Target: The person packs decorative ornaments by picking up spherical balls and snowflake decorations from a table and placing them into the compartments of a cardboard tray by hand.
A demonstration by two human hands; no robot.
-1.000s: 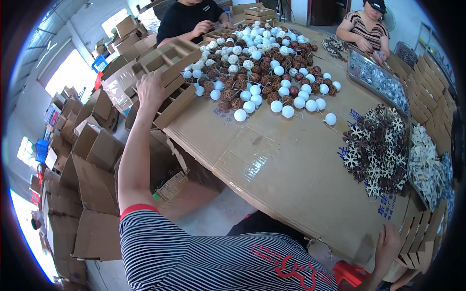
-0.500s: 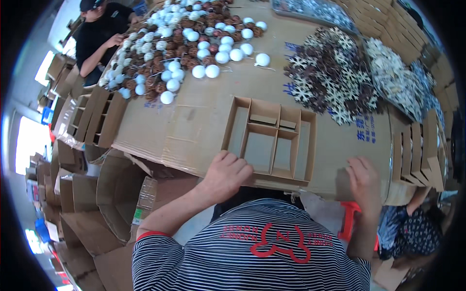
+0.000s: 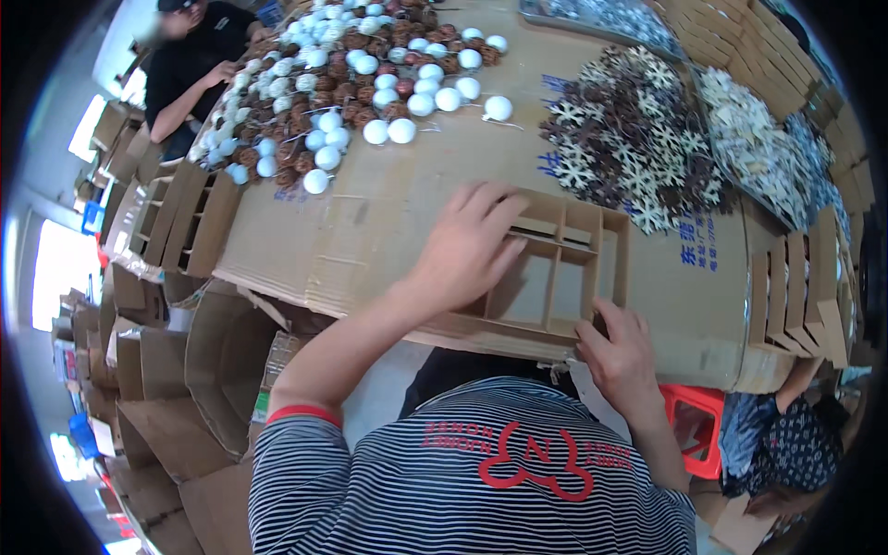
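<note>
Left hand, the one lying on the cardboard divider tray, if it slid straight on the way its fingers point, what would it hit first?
Probably the tray's own far wall: the left hand lies on the cardboard divider tray, fingers pointing up and right. Beyond that, likely the pile of dark and white snowflake ornaments, though depth is unclear.

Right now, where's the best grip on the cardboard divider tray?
Probably the outer walls. The tray lies flat, open side up, near the table edge. The left hand covers its left cells, the right hand pinches the near-right corner. Come from above, at opposite sides; the inner dividers look flimsy.

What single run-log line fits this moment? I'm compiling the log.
left hand: resting on cardboard divider tray | right hand: gripping tray's near edge | tray: flat on table
</note>
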